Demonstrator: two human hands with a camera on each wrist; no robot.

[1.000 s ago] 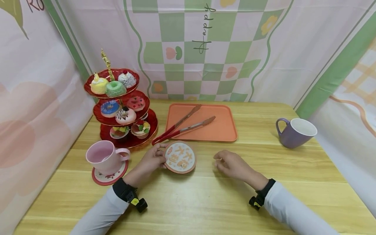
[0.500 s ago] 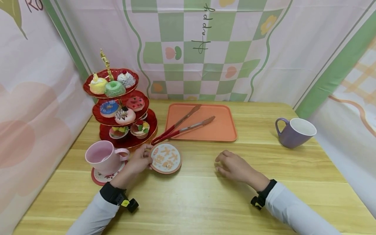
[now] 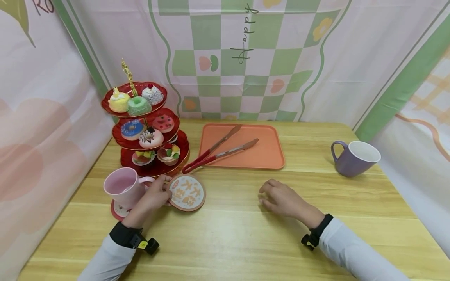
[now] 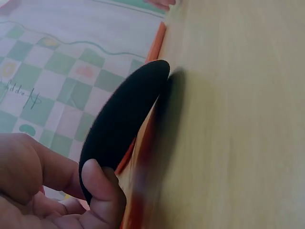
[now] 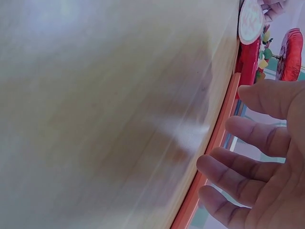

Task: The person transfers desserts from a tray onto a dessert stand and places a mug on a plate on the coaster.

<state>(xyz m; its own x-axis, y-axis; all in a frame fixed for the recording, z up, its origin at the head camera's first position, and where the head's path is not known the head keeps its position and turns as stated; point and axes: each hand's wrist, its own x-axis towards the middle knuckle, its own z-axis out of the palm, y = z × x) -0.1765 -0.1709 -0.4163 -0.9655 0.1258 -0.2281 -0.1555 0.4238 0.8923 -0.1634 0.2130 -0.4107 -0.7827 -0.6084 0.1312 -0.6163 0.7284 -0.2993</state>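
Observation:
A round coaster (image 3: pixel 187 192) with a white face, orange characters and a tan rim is pinched at its left edge by my left hand (image 3: pixel 153 195). In the left wrist view the dark underside of the coaster (image 4: pixel 126 114) shows, tilted above the table, with the thumb on that side. Just left of the hand, a pink mug (image 3: pixel 123 188) stands on a red-rimmed coaster (image 3: pixel 118 210), which the forearm partly covers. My right hand (image 3: pixel 283 198) is over the table right of centre, fingers loosely bent and holding nothing, as the right wrist view confirms.
Red-handled tongs (image 3: pixel 211 156) lie partly on an orange tray (image 3: pixel 260 156) at the back. A three-tier red stand (image 3: pixel 158 170) with toy cakes and donuts rises at the left. A purple mug (image 3: pixel 351 162) sits far right on the wooden table (image 3: pixel 239 242).
My left hand has carried the coaster left, from in front of the tongs toward the pink mug. The right hand has barely moved.

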